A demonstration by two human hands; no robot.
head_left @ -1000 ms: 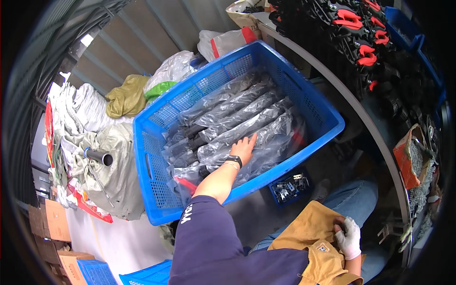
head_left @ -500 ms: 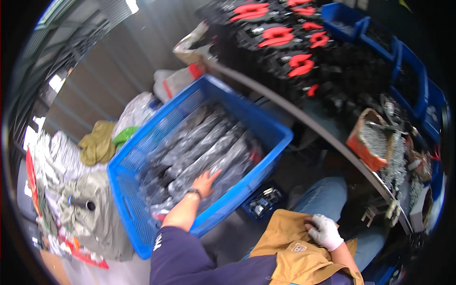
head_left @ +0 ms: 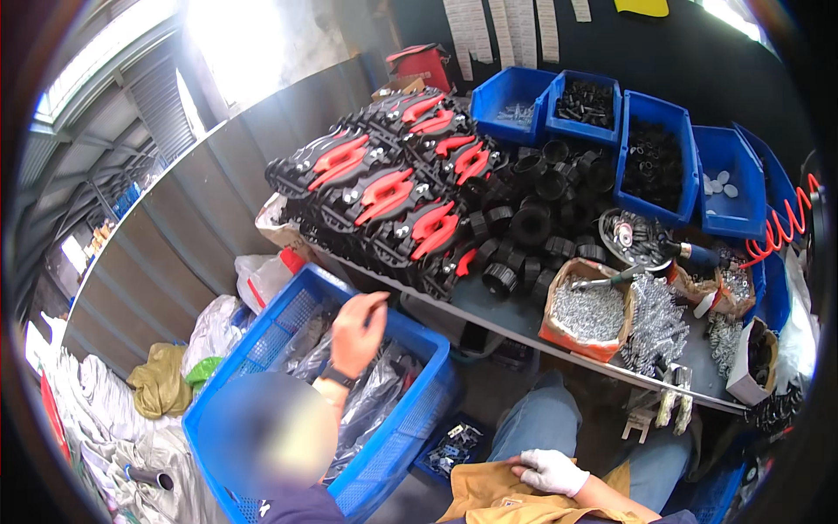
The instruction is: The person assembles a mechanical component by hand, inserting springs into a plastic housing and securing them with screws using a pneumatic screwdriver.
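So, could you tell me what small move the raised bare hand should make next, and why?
Probably lower the left hand back into the blue crate: it hovers empty over the plastic-wrapped dark parts, while the gloved right hand rests on the lap.

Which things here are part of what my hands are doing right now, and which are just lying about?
In hand:
left hand, raised above the blue crate
plastic-wrapped dark bundles in that crate
right hand, gloved, resting on tan cloth

Lying about:
black-and-red parts
black rings
blue bins
bag of screws
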